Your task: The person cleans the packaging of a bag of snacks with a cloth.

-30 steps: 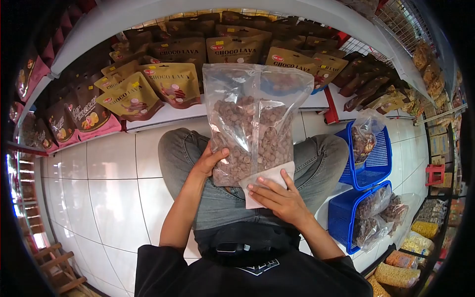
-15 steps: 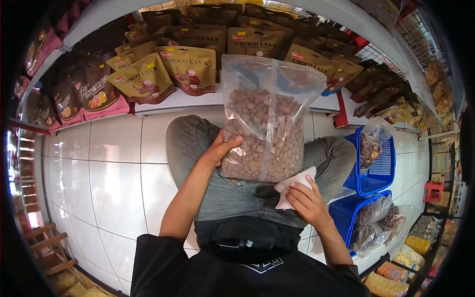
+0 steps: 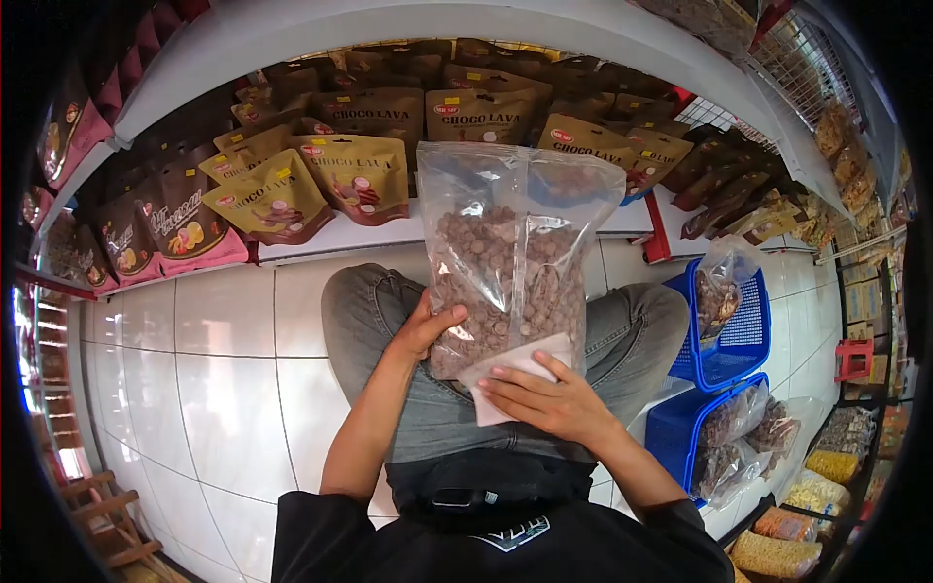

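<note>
A large clear plastic bag [image 3: 505, 262] full of small brown round pieces stands tilted over my crossed legs. My left hand [image 3: 423, 330] grips its left edge, thumb on the front and the other fingers behind, mostly hidden. Across the bag's lower front lies a pale pinkish-white cloth [image 3: 491, 394], pressed flat under the fingers of my right hand [image 3: 549, 394]. The bag's upper part holds no pieces and its top edge looks flat.
Brown Choco Lava pouches [image 3: 364, 175] line a white shelf [image 3: 340, 238] in front. At right on the tiled floor [image 3: 228, 398] stand two blue baskets [image 3: 671, 428] with filled clear bags [image 3: 724, 452]. A wooden rack [image 3: 102, 510] is at lower left.
My right hand has moved left with the cloth, from the bag's lower right corner onto its lower front. The bag appears lower in view; my left hand keeps its hold.
</note>
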Available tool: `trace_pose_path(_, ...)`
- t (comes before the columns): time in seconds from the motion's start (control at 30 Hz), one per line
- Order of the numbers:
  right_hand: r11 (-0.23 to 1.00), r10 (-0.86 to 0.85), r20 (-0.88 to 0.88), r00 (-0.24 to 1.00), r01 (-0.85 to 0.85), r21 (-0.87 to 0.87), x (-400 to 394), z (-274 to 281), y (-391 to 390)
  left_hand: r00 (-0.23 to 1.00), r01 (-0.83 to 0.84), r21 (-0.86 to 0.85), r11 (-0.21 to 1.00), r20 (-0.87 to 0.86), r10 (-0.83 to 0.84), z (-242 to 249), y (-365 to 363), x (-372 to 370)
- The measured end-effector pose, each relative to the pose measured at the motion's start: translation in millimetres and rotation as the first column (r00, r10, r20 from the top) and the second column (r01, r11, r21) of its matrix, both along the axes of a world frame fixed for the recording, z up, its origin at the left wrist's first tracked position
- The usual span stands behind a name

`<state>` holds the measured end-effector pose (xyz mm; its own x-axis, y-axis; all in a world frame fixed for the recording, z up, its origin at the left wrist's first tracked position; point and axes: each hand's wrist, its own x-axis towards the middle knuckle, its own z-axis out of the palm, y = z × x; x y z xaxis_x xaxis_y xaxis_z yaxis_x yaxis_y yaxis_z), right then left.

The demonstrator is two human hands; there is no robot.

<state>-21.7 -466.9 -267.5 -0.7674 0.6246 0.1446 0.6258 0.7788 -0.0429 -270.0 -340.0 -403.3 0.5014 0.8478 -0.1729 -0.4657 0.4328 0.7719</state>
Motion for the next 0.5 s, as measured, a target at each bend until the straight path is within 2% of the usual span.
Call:
trace_pose_path(0.1, 0.987, -0.130, -0.128, 0.983, 0.116, -0.114, 27.9, 1.6, -9.2, 1.000, 0.014, -0.003, 1.000, 0.018, -0.014, 6.0, 1.8, 2.0)
trace_pose_path(0.13, 0.966, -0.208, -0.209, 0.955, 0.167, -0.197, 33.4, 2.5, -10.3, 1.000, 0.013, -0.009, 1.000, 0.020, -0.013, 7.9, 0.9, 2.3)
trace_pose_path(0.17, 0.953, -0.276, -0.285, 0.918, 0.222, -0.209, 38.2, -1.9, -10.0, 1.000, 0.012, -0.001, 1.000, 0.018, -0.012, 9.4, -0.1, 2.6)
trace_pose_path(0.27, 0.902, -0.431, -0.513, 0.742, 0.338, -0.269, 41.6, -17.3, -1.0, 1.000, 0.020, 0.016, 1.000, 0.018, -0.020, 12.9, 0.3, -0.4)
trace_pose_path(0.4, 0.796, -0.597, -0.658, 0.459, 0.445, -0.411, 27.0, -11.8, 16.5, 0.999, 0.042, -0.014, 0.999, 0.021, -0.041, 7.0, 0.3, -1.4)
trace_pose_path(0.5, 0.719, -0.667, -0.690, 0.281, 0.485, -0.497, 28.3, -9.3, 30.8, 1.000, 0.022, -0.026, 0.999, -0.001, -0.022, 5.8, -1.8, -3.4)
